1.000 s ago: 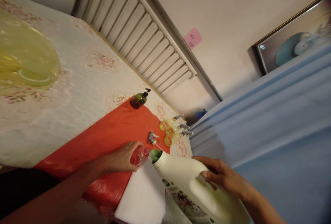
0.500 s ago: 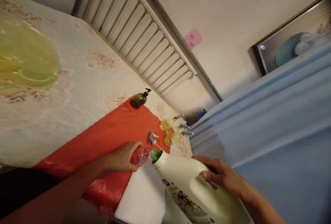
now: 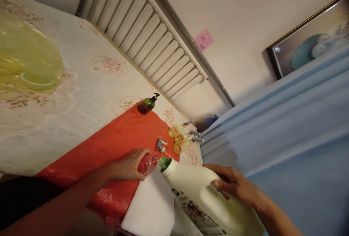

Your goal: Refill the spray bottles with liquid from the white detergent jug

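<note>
My left hand (image 3: 133, 165) is wrapped round a small clear bottle (image 3: 148, 164) with no top on, and the red sheet shows through it. By its handle, my right hand (image 3: 231, 183) grips a big cream detergent jug (image 3: 191, 181), tilted so its green spout (image 3: 164, 162) meets the small bottle's mouth. I cannot make out liquid flowing between them. Just beyond the bottle, a grey and white trigger spray head (image 3: 161, 145) with its tube lies on the red sheet (image 3: 109, 145). Below the jug's neck is a folded white cloth (image 3: 152, 203).
Three spray bottles (image 3: 181, 138) with yellow liquid stand at the sheet's far edge. A dark green pump bottle (image 3: 146, 105) is at its corner. A large yellow jug (image 3: 29, 54) lies left on the floral tablecloth (image 3: 89, 87). Blue curtain (image 3: 272, 141) hangs right; a white radiator (image 3: 141, 29) is behind.
</note>
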Available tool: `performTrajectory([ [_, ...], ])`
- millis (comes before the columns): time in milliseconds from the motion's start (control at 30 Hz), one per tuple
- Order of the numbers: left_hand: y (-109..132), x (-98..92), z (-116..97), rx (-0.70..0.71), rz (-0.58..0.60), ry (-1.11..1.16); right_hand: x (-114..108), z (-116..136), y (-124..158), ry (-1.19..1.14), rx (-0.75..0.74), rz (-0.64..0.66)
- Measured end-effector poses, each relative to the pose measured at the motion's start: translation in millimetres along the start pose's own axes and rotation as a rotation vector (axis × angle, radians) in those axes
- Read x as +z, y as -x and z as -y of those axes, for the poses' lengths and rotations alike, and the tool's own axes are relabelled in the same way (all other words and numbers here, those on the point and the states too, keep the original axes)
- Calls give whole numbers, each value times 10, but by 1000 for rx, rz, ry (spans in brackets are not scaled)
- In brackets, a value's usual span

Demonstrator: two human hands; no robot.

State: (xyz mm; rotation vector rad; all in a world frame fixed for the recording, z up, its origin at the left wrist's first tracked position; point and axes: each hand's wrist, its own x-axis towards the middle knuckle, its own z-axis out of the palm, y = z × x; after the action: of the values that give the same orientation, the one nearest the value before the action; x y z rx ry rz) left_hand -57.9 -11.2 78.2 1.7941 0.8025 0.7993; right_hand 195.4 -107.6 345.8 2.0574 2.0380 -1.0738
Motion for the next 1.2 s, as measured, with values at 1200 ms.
performTrajectory([
  [1200,-10,23,29,21,-8,1,3,33,4,-16,-6,7],
])
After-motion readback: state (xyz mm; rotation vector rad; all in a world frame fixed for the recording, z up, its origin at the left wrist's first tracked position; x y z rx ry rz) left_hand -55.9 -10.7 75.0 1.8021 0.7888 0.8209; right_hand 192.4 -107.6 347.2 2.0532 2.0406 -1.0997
